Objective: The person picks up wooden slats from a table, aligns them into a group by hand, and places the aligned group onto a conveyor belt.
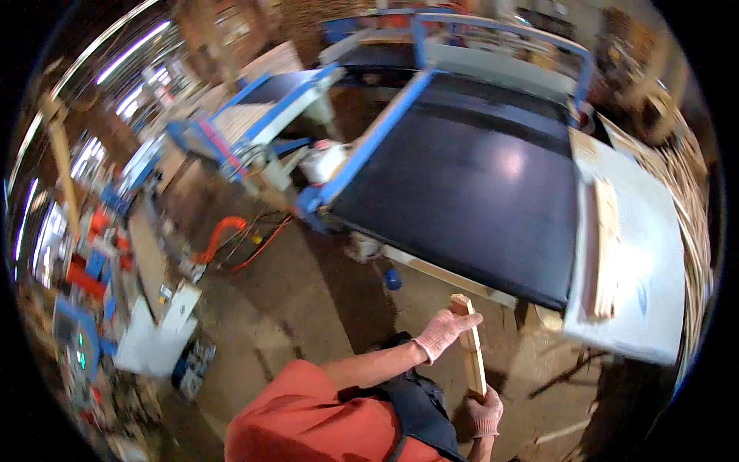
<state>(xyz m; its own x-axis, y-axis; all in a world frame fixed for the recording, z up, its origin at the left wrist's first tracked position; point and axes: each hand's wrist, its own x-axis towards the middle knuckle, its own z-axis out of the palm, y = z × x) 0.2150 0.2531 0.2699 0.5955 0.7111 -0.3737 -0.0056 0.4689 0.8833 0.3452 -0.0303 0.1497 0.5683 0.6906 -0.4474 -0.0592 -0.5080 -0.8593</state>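
Worker in front of me, both hands in pink knit gloves. Left hand [446, 336] is closed round the far end of the short wood piece [474, 362], thumb laid across it. Right hand [485, 414] grips the near end. Piece is held between the two, clear of the machine; can't tell if it's one strip or several stacked.

Ahead of left hand: wide black conveyor belt [469, 185] in a blue frame [382, 138], near edge just beyond the piece. Ahead-right of both hands: pale worktop [650, 269] beside the belt, with a stack of long slats [606, 254] on it. Past that, far right, a bundle of thin sticks [690, 181].

Containers: white jug [326, 163] well ahead-left of left hand, against the blue frame. Opaque, can't tell contents. Small blue cylinder [393, 279] nearer, ahead-left of the same hand; too blurred to say if it's a container.

Left of left hand, well apart: orange hose [222, 231] on the floor [265, 312].
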